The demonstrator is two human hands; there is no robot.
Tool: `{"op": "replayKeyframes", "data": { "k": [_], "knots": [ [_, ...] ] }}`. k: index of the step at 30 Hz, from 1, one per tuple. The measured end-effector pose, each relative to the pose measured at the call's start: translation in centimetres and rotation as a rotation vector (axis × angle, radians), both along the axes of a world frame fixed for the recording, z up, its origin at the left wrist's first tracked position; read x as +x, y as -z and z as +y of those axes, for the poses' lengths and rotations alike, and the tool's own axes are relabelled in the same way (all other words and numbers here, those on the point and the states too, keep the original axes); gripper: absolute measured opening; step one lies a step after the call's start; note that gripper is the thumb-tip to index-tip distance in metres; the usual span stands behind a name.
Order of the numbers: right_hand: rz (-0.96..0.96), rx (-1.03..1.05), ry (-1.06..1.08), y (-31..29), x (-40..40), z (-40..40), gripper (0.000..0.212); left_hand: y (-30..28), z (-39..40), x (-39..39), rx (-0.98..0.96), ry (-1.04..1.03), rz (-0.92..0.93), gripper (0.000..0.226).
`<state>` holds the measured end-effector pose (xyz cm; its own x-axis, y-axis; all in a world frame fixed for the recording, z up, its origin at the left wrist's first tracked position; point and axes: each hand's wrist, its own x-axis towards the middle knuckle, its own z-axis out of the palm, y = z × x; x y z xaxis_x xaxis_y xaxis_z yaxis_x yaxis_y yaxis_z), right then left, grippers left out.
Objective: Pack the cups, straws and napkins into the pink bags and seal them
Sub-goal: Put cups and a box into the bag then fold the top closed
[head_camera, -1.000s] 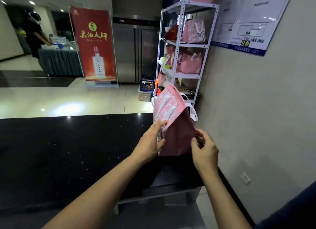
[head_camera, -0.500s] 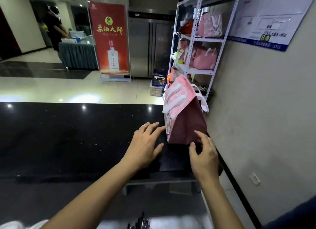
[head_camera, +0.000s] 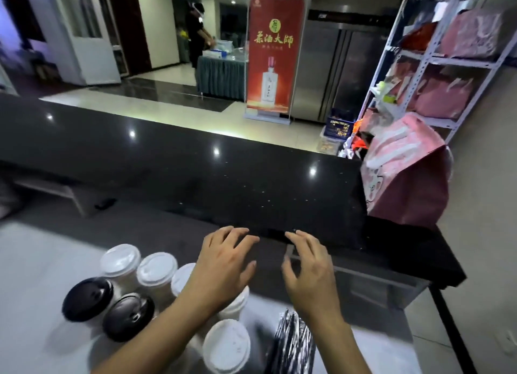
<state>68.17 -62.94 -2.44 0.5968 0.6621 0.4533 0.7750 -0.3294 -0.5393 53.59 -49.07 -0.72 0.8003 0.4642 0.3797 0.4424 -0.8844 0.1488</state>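
Observation:
A sealed pink bag (head_camera: 405, 175) with white handles stands on the right end of the black counter (head_camera: 195, 172). My left hand (head_camera: 223, 264) and my right hand (head_camera: 310, 273) hover empty above the lower white worktop (head_camera: 36, 262), fingers spread and relaxed, well short of the bag. Under my left forearm stand several lidded cups: white-lidded ones (head_camera: 156, 270) and two black-lidded ones (head_camera: 88, 299). Another white lid (head_camera: 226, 345) sits nearest me. A bundle of dark wrapped straws (head_camera: 293, 343) lies below my right wrist. No napkins are visible.
A white metal shelf rack (head_camera: 436, 60) on the right holds more pink bags (head_camera: 444, 97). Beyond the counter are a red banner (head_camera: 271, 57), steel fridge doors (head_camera: 333, 66) and a person (head_camera: 197, 35) at a draped table. A plain wall runs along the right.
Both hands let go of the pink bag and drew back toward me. The view tilted down and left, bringing the cups and straws into sight.

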Motion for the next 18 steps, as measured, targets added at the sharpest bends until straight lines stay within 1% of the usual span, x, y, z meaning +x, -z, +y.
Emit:
{"op": "replayKeyframes", "data": {
  "k": [6,14,18],
  "knots": [
    [-0.002,-0.022,-0.132,0.6,-9.9,5.1,0.045,0.7,2.2,-11.1,-0.077,-0.156,-0.054,0.045],
    [0.050,-0.011,-0.295,1.6,-24.6,13.0,0.046,2.0,7.2,-27.7,-0.145,-0.297,-0.073,0.041],
    [0.060,-0.015,-0.356,2.1,-31.9,17.2,0.043,2.5,9.7,-35.8,-0.200,-0.381,-0.061,0.042]
  ]
}}
